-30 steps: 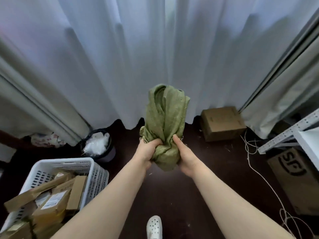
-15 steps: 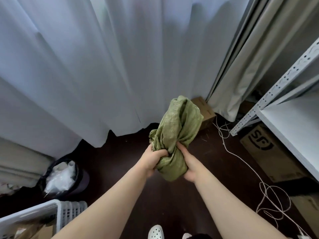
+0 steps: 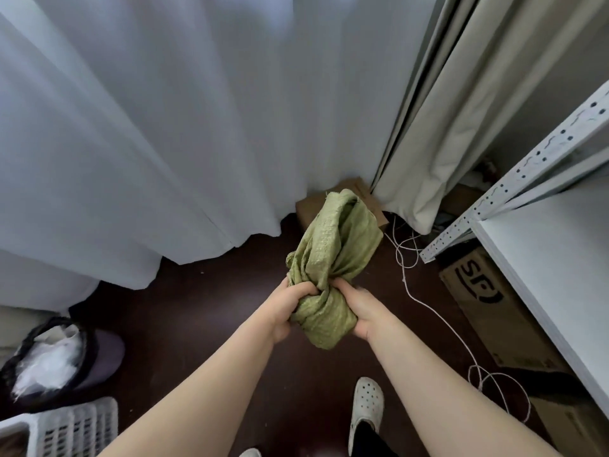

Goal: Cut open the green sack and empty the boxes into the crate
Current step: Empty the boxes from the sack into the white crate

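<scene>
Green woven sack [image 3: 336, 245], all bunched and twisted into a wad, and both grips are clamped on its lower half. The left grip [image 3: 290, 303] has its fingers curled tight into the twisted waist of the sack. The right grip [image 3: 362, 308] wraps the other side, fingers tucked round the fabric. The two sit just beside each other with only cloth between them.

The sack is up in the air over the dark floor [image 3: 197, 324], not resting on anything. Its loose upper end leans up and away to the right, and a short stub hangs below the grips. Looks limp, but I can't tell if anything's inside.

Right behind the sack's top there's a small cardboard box [image 3: 308, 209] on the floor, half under the white curtain [image 3: 164, 127]. A beige curtain [image 3: 445, 127] hangs next to it on the right.

Further right is a white metal rack [image 3: 543, 258], with a big flat carton [image 3: 487, 301] lying under it. A white cord [image 3: 438, 318] snakes along the floor between that and the sack.

Near the bottom edge there's a white clog [image 3: 367, 404], under the right forearm. Off to the left sits a dark bin [image 3: 99, 357] with white plastic stuffed in it. Only a corner of the white crate [image 3: 75, 427] peeks in at bottom left, well apart from the sack.
</scene>
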